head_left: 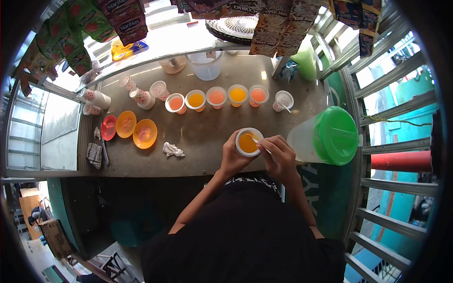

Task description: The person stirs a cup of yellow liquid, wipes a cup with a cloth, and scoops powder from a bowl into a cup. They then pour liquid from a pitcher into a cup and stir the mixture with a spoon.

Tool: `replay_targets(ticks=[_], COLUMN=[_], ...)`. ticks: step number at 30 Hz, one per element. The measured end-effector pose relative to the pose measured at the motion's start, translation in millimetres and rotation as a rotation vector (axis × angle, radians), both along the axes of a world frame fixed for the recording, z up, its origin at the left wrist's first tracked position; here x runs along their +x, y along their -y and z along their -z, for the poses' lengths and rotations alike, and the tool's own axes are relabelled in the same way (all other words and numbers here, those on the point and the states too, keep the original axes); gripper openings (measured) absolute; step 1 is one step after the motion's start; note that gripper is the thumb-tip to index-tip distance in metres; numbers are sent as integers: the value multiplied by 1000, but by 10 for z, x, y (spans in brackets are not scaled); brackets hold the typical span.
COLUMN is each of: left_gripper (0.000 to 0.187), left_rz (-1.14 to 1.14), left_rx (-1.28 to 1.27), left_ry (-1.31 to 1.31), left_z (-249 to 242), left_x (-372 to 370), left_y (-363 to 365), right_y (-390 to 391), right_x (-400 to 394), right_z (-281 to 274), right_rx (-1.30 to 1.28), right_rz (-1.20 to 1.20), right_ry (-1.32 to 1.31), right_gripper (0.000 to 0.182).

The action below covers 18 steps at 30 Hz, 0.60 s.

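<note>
My left hand [232, 156] is wrapped round a cup of orange drink [247, 143] at the counter's front edge. My right hand [277, 154] pinches a pale spoon [255, 139], whose tip is in the drink. Behind the cup stands a row of several filled cups, pink and orange by turns, among them an orange one [238, 95] and a pink one [258, 95]. To the right of that row is a cup with a whitish content and a spoon in it [283, 100].
A large container with a green lid [336, 135] stands right of my hands. Left on the counter [203, 162] are a crumpled tissue [173, 149], orange plates [145, 134], a red plate [108, 128] and stacked cups [142, 98]. A clear tub [206, 68] stands behind; sachets [123, 21] hang above.
</note>
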<state>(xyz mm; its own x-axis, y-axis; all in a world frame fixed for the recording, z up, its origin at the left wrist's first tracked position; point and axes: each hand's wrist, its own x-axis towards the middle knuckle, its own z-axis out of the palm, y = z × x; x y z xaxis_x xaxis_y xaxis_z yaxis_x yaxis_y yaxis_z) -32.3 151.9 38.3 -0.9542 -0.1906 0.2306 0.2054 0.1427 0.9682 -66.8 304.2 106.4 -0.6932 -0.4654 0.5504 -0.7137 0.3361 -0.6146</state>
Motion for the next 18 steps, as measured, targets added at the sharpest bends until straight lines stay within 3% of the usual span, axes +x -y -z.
replay_targets(ticks=[11,18], left_gripper=[54,53], left_rz=[10,-13], left_rx=[-10,-21], left_ry=[34,65], left_z=[15,-28], left_x=[12,26], left_y=[59,109], right_y=[17,-113], right_x=[-222,-301], right_z=[100,-117], right_rx=[-78,-22], right_rz=[-311,-357], right_ry=[291,344], right_gripper=[17,19])
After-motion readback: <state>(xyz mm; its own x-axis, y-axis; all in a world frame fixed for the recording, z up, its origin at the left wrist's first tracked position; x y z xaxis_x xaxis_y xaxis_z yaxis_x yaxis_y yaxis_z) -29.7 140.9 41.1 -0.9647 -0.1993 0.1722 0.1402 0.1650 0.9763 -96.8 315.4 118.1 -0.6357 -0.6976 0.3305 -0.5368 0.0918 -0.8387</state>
